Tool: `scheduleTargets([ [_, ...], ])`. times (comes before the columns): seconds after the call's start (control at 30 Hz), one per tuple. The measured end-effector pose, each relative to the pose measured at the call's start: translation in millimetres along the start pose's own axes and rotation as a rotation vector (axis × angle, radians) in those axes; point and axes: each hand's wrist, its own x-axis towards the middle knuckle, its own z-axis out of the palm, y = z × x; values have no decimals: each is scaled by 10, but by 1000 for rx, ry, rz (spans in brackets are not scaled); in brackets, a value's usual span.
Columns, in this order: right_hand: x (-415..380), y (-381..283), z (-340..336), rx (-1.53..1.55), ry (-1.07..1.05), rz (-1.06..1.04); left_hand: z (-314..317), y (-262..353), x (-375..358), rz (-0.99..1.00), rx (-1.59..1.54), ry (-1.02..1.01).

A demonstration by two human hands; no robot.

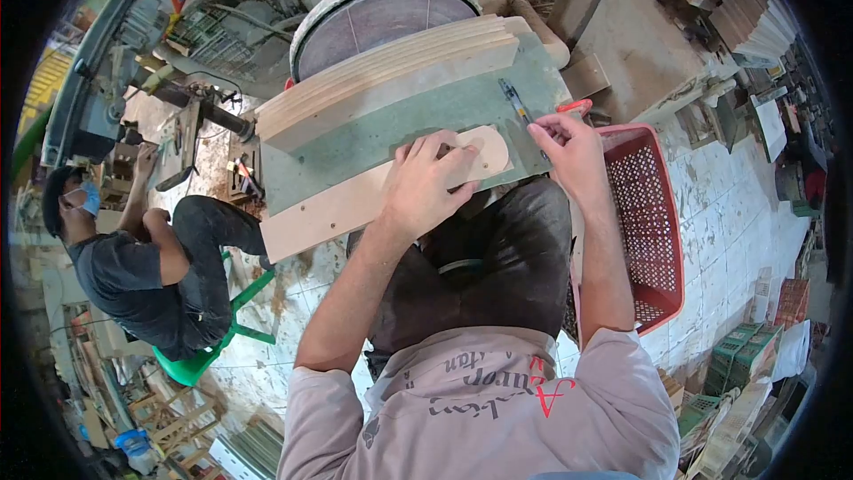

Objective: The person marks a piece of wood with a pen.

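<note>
left hand [426, 185] pressed flat, right hand [569, 156] pinching, arms extended

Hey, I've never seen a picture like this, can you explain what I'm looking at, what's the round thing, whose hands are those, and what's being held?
This is one picture from a camera worn on a person's head, looking down at their own arms, with a fisheye curve at the edges. The round thing is a sanding disc on a machine, with a green work table before it. A stack of curved wood strips lies on that table. The left hand presses a flat rounded wood piece down. The right hand pinches a thin pen-like tool; what exactly it is, I cannot tell. A red basket stands on the right. Another person sits on a green stool at the left.
</note>
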Motion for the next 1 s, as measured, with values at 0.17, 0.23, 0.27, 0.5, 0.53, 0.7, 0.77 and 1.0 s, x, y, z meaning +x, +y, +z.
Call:
scheduleTargets([
  [0.17, 112, 66, -73, -227, -95, 18, 12, -13, -15, 27, 12, 37],
  [0.23, 158, 85, -71, -244, -121, 19, 22, -33, -15, 43, -2, 27],
  [0.27, 174, 98, -64, -263, -164, 52, 21, -35, -19, 51, 5, 22],
  [0.5, 261, 223, -49, -150, -217, 70, -12, -8, -31, 71, 17, 62],
  [0.53, 263, 232, -59, -151, -211, 58, -23, 6, -41, 62, 9, 42],
  [0.7, 254, 334, -24, 168, -216, 137, 28, -39, -50, 73, 3, 42],
  [0.77, 286, 439, -19, 168, -249, 36, 91, -84, -58, 81, 46, 35],
  [1.0, 239, 313, -40, 350, -216, 327, 29, -14, -29, 53, 30, 51],
])
